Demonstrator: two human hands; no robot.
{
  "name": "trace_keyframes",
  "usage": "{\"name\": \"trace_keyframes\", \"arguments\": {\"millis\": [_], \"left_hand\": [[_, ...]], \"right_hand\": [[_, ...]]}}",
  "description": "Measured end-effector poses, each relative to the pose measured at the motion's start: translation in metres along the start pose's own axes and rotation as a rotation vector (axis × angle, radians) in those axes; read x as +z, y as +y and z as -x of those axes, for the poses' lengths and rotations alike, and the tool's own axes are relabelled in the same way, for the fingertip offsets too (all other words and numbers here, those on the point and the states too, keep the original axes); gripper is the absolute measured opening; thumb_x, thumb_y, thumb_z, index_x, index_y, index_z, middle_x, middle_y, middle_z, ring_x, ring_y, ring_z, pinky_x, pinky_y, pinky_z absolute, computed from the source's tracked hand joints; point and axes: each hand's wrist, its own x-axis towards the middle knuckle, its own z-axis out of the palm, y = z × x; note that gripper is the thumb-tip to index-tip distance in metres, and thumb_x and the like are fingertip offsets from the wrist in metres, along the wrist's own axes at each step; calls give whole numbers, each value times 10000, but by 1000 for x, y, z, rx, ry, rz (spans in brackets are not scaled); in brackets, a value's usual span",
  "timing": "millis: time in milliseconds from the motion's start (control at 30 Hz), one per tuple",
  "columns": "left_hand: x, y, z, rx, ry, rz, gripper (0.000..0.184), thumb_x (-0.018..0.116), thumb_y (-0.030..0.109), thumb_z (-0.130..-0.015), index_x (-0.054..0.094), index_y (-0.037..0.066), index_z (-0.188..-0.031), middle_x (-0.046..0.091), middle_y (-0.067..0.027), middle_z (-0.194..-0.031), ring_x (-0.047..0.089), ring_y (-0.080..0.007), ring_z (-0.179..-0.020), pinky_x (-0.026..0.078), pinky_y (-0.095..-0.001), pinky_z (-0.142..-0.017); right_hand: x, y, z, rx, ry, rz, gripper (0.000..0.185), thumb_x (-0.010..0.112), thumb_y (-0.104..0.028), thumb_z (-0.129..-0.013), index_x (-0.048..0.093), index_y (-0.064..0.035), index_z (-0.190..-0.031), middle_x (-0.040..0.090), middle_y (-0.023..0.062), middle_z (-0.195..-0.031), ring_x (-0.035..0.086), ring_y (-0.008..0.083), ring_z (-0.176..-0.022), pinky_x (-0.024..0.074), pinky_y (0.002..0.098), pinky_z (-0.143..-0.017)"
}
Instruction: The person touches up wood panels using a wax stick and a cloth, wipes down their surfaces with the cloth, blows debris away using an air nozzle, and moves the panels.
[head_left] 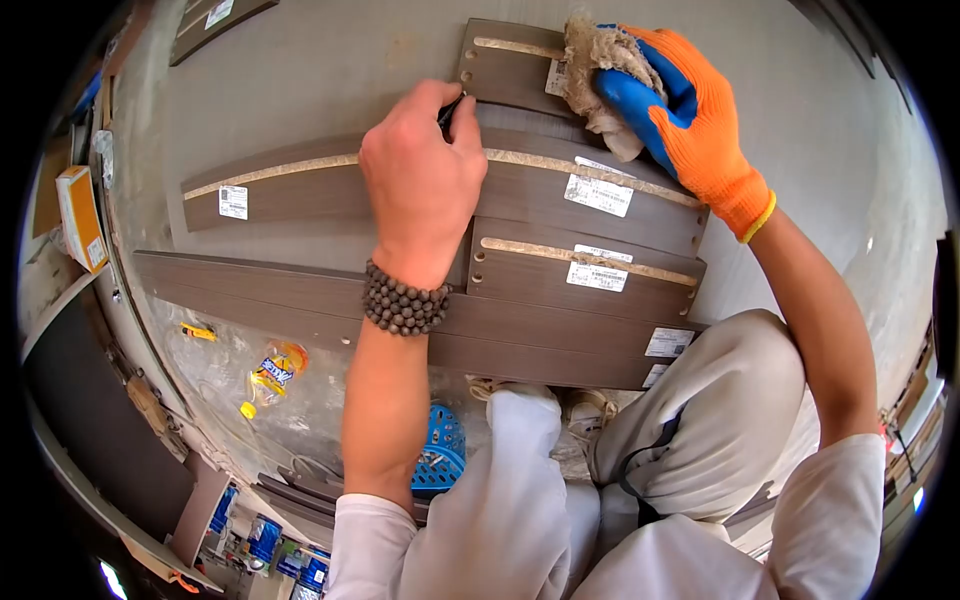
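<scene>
My right hand (700,125), in an orange glove with blue coating, grips a crumpled beige rag (598,75). The rag rests over the right part of a short brown board (505,80) with a pale groove, covering some of its label. My bare left hand (422,180), a beaded bracelet at its wrist, pinches a small black object (450,112) by that board's left end; its kind is mostly hidden. Under the left hand runs a longer, curved brown board (290,178) with a groove. A shorter grooved board (525,275) lies nearer my knees.
Long brown panels (240,287) lie along the near edge of the grey surface (330,60). On the floor are a drink bottle (275,372), a yellow tool (198,331) and a blue perforated basket (440,445). An orange-and-white box (82,220) stands far left.
</scene>
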Motion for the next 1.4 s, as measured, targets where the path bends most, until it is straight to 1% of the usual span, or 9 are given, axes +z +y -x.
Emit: {"name": "trace_keyframes", "arguments": {"millis": [300, 367, 500, 567, 600, 700, 867, 967, 1400], "left_hand": [[-15, 4, -4, -313, -150, -166, 208, 793, 163, -948, 788, -13, -1058, 811, -201, -963, 798, -350, -892, 605, -390, -836], [-17, -4, 2, -246, -103, -115, 233, 763, 165, -987, 780, -13, -1137, 822, -171, -971, 795, -275, -853, 607, -357, -772], [-14, -19, 9, -316, -79, 156, 224, 726, 164, -999, 766, -1, -1145, 808, -183, -963, 764, -324, -767, 589, -422, -774], [-25, -7, 0, -522, -213, 308, 236, 688, 149, -1030, 760, 4, -1201, 807, -155, -986, 763, -300, -794, 586, -405, -800], [-19, -9, 4, -409, -153, 244, 254, 667, 131, -1067, 758, 9, -1270, 779, -83, -1032, 687, -146, -732, 578, -304, -675], [-18, -9, 16, -78, -67, -19, 248, 656, 97, -1054, 770, 17, -1259, 771, -119, -1028, 714, -192, -802, 589, -360, -762], [-9, 7, 27, -31, -64, -68, 266, 656, 47, -1038, 766, 16, -1278, 740, -170, -1126, 729, -375, -963, 581, -422, -857], [-6, 4, 29, 92, -111, -218, 402, 635, -45, -929, 719, 6, -1319, 679, -154, -1124, 672, -368, -1008, 579, -453, -840], [0, 13, 28, 129, -127, -199, 429, 612, -98, -883, 728, -5, -1286, 686, -151, -1133, 665, -364, -1063, 575, -454, -905]], "right_hand": [[7, -5, -6, -178, 43, 31, 641, 795, -449, -971, 678, 13, -1400, 711, 161, -1305, 687, 295, -1169, 523, 397, -1076], [5, -14, -7, -99, -1, 115, 604, 793, -399, -967, 680, 7, -1400, 708, 160, -1309, 689, 291, -1162, 524, 391, -1074], [7, -17, -3, 10, -12, 84, 603, 795, -374, -954, 677, 2, -1410, 707, 152, -1324, 695, 288, -1179, 523, 384, -1081], [5, -4, -1, -154, 33, 48, 605, 804, -363, -948, 676, 5, -1411, 708, 151, -1318, 696, 283, -1173, 523, 379, -1079], [4, -7, -2, -101, 23, 46, 613, 810, -368, -945, 675, 4, -1414, 707, 157, -1320, 695, 289, -1183, 522, 385, -1088], [5, -2, -2, -131, 16, 12, 633, 818, -383, -938, 674, 6, -1416, 707, 159, -1321, 695, 292, -1191, 523, 388, -1093], [3, 3, 1, -99, 28, 72, 656, 827, -408, -926, 676, 6, -1413, 707, 160, -1327, 698, 292, -1194, 527, 389, -1089], [1, -5, -1, -123, 19, 80, 649, 825, -407, -928, 680, 5, -1408, 710, 163, -1322, 699, 294, -1185, 529, 393, -1085], [8, -18, -4, -107, 46, 146, 524, 784, -237, -928, 689, 29, -1369, 716, 163, -1255, 697, 290, -1127, 531, 376, -1055]]}}
